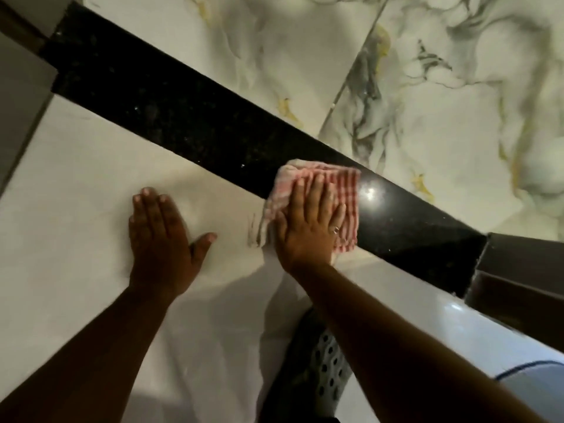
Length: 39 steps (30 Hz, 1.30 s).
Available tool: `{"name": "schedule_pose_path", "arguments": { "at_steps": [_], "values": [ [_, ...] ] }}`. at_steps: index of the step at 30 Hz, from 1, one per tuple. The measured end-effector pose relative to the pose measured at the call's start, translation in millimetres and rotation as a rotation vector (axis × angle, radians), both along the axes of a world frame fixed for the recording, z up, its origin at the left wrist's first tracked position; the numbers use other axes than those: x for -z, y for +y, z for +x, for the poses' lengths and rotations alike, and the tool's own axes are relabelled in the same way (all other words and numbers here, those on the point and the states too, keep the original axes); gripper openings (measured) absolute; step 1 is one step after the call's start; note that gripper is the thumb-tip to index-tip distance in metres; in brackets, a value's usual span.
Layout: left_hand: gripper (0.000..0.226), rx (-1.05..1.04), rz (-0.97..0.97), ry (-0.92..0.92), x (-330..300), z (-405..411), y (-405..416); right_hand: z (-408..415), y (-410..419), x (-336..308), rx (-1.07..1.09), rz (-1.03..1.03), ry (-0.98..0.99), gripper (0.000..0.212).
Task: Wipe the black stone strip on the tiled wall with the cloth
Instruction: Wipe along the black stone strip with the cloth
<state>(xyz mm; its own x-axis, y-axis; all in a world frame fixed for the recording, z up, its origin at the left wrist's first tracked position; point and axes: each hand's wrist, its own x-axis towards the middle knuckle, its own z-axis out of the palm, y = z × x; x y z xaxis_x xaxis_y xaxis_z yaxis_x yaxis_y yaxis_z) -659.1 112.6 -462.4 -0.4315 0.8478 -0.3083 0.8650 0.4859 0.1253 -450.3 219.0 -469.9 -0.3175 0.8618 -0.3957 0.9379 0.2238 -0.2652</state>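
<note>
I keep my right hand [308, 221] flat, pressing the cloth [341, 190] (folded) along the black strip [183, 117] toward ten o'clock.

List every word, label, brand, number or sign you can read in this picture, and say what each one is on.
None: no readable text shows anywhere in the view.
The black stone strip carries only pale specks and a light glare.
The red-and-white striped cloth under the right hand has no visible label or tag.
The marbled tiles show veining, not writing.
The left hand rests flat on the plain white surface, which is unmarked.
</note>
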Motion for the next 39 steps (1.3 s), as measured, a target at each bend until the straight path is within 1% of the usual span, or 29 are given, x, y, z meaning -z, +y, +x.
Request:
{"name": "schedule_pose_path", "arguments": {
  "at_steps": [2, 3, 4, 5, 6, 8, 9, 10, 11, 14, 16, 18, 19, 21, 23, 24, 25, 26, 28, 30, 31, 32, 35, 37, 39],
  "values": [
    [0.101, 0.100, -0.012, 0.013, 1.1, 10.6, -3.0, 11.8, 16.8, 0.4, -0.173, 0.032, 0.047, 0.066],
    [0.098, 0.198, -0.005, 0.021, 0.9, 18.8, -5.5, 24.7, 28.6, 1.2, -0.270, 0.072, 0.070, 0.066],
    [0.095, 0.305, 0.009, 0.022, 0.5, 28.1, -8.8, 41.9, 39.4, 2.5, -0.316, 0.116, 0.098, 0.065],
    [0.093, 0.390, 0.020, 0.008, 0.5, 38.5, -10.7, 65.6, 47.7, 3.4, -0.263, 0.144, 0.088, 0.064],
    [0.093, 0.428, 0.022, -0.013, -0.1, 47.5, -12.1, 92.7, 49.6, 3.5, -0.105, 0.147, 0.036, 0.063],
    [0.094, 0.411, 0.005, -0.024, 0.3, 57.5, -12.5, 143.4, 36.2, -2.4, 0.340, 0.124, -0.103, 0.066],
    [0.095, 0.397, -0.004, -0.004, 2.2, 57.6, -14.1, 152.6, 23.2, -6.4, 0.466, 0.080, -0.160, 0.068],
    [0.095, 0.395, -0.005, 0.022, 4.8, 57.9, -15.0, 151.8, 7.1, -6.8, 0.504, 0.052, -0.207, 0.068],
    [0.096, 0.406, 0.002, 0.039, 7.6, 58.0, -16.0, 143.6, -8.0, -3.5, 0.465, 0.034, -0.234, 0.068],
    [0.097, 0.446, 0.008, 0.046, 10.0, 55.2, -15.3, 112.0, -24.3, -2.0, 0.277, 0.027, -0.086, 0.068],
    [0.097, 0.450, 0.011, 0.060, 11.6, 54.4, -16.0, 120.9, -12.0, -5.1, 0.123, 0.030, -0.039, 0.067],
    [0.097, 0.443, 0.004, 0.053, 10.2, 54.3, -17.6, 150.4, 8.3, -4.2, -0.026, 0.099, -0.047, 0.068],
    [0.096, 0.432, 0.008, 0.061, 8.8, 55.0, -17.6, 167.4, 22.4, -2.5, -0.012, 0.134, -0.060, 0.068],
    [0.092, 0.454, 0.005, 0.092, 5.9, 57.1, -14.6, 196.4, 45.9, 0.5, 0.173, 0.168, -0.096, 0.069],
    [0.085, 0.615, 0.037, 0.105, 6.8, 63.3, -7.1, 209.9, 43.3, 0.1, 0.391, 0.167, -0.134, 0.068],
    [0.083, 0.686, 0.060, 0.100, 8.7, 67.1, -3.9, 209.1, 33.2, 1.2, 0.461, 0.154, -0.151, 0.068],
    [0.082, 0.714, 0.073, 0.090, 10.4, 72.0, -0.4, 206.1, 20.7, 0.5, 0.495, 0.126, -0.159, 0.068],
    [0.082, 0.712, 0.073, 0.081, 11.3, 75.1, 2.1, 202.1, 9.3, -0.8, 0.485, 0.102, -0.157, 0.069],
    [0.082, 0.716, 0.073, 0.067, 14.3, 76.4, 3.5, 208.6, -1.0, -3.6, 0.348, 0.087, -0.154, 0.068],
    [0.083, 0.749, 0.041, 0.048, 13.0, 72.5, 3.9, 227.1, 9.9, -7.0, 0.177, 0.100, -0.127, 0.066],
    [0.084, 0.757, 0.015, 0.032, 9.9, 73.1, 5.4, 236.5, 18.7, -9.2, 0.164, 0.116, -0.089, 0.062],
    [0.084, 0.757, -0.015, 0.019, 4.8, 73.8, 6.6, 241.8, 27.1, -11.6, 0.210, 0.147, -0.056, 0.059],
    [0.086, 0.757, -0.151, 0.019, -21.8, 81.7, 15.3, 233.1, 42.2, -31.6, 0.395, 0.193, -0.071, 0.050],
    [0.092, 0.705, -0.279, -0.027, -54.2, 91.9, 26.5, 225.1, 43.4, -58.4, 0.450, 0.166, 0.051, 0.046],
    [0.097, 0.691, -0.355, -0.013, -92.1, 103.0, 37.2, 222.4, 35.8, -95.1, 0.449, 0.079, 0.162, 0.050]
  ]
}}
